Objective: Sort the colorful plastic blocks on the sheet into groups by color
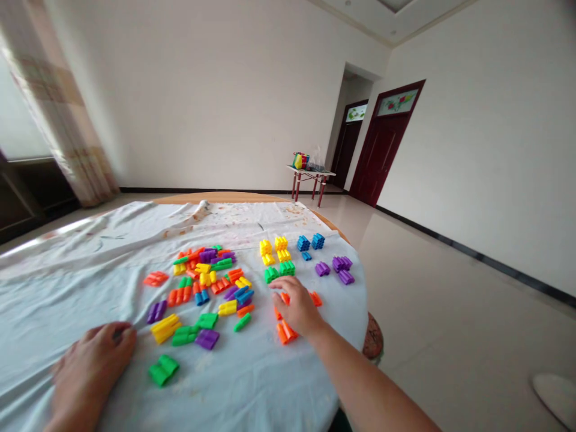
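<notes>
On the cloth at the left, my left hand (92, 366) lies palm down, fingers loosely bent, with nothing seen in it. Over orange pieces (286, 332) at the right, my right hand (297, 305) reaches out and partly hides them; its fingertips come close to green pieces (271, 275), and whether it grips anything is hidden. Around it stand yellow stacks (281, 243), blue stacks (303, 243) and purple pieces (342, 264). Between the hands spreads a mixed pile (207, 279) of coloured tube-shaped pieces. A green piece (164, 370) lies near my left hand.
The round table has a wrinkled light cloth (252, 384) over it. A stool (373, 339) shows beside its right edge. Farther back, a small table (310, 171) carries a colourful bag (300, 160) and a clear plastic bag, near dark red doors.
</notes>
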### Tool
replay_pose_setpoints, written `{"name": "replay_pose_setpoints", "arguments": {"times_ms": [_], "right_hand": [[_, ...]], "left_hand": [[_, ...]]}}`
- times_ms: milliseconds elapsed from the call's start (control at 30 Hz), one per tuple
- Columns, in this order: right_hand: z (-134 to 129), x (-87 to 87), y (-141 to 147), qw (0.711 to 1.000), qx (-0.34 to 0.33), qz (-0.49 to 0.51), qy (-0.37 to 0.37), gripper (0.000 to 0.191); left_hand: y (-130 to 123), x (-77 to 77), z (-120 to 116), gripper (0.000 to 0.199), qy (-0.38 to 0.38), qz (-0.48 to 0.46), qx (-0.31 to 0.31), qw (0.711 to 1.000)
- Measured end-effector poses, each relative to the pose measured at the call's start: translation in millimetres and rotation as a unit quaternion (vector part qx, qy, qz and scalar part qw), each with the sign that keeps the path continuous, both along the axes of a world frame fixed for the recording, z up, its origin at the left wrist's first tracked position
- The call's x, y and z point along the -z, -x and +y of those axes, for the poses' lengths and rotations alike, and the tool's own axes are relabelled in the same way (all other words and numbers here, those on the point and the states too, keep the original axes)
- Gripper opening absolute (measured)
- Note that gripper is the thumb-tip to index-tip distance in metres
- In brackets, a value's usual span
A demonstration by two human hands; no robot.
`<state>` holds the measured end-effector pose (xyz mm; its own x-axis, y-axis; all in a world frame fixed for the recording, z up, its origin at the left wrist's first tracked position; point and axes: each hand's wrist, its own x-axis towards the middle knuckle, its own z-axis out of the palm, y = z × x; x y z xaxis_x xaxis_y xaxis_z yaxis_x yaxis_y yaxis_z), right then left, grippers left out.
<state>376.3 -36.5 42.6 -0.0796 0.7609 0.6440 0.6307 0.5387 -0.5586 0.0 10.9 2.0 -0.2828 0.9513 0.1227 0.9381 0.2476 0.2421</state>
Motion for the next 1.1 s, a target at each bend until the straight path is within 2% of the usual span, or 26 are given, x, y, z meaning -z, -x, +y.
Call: {"name": "replay_pose_setpoints", "arguments": {"times_ms": [133, 233, 400, 600, 833, 933, 1100], "right_hand": [[-3, 0.5, 65, 0.994, -0.095, -0.044, 0.043, 0.020], [1, 13.0, 83, 0.988, -0.094, -0.103, 0.064, 0.025], [5, 31.2, 84, 0.986, -0.053, -0.141, 0.069, 0.036], [8, 35.4, 85, 0.991, -0.026, -0.131, 0.031, 0.039], [5, 39.0, 83, 0.990, -0.034, -0.138, 0.022, 0.036], [2, 37.4, 84, 0.989, -0.040, -0.142, 0.021, 0.035], [2, 29.5, 91, 0.985, -0.061, -0.163, 0.015, 0.030]], "left_hand": [[-12, -13.2, -10, 0.052, -0.001, -0.014, -0.006, 1.000], [-13, -13.7, -13, 0.050, -0.010, -0.017, -0.005, 1.000], [-10, -7.9, -12, 0.048, -0.021, -0.019, 0.000, 1.000], [-9, -6.2, -11, 0.050, -0.015, -0.008, -0.001, 1.000], [-6, -2.5, -6, 0.057, 0.004, 0.021, 0.020, 1.000], [4, -2.6, -6, 0.059, 0.025, 0.030, 0.020, 0.999], [33, 1.1, -13, 0.064, 0.044, 0.043, -0.022, 0.998]]}}
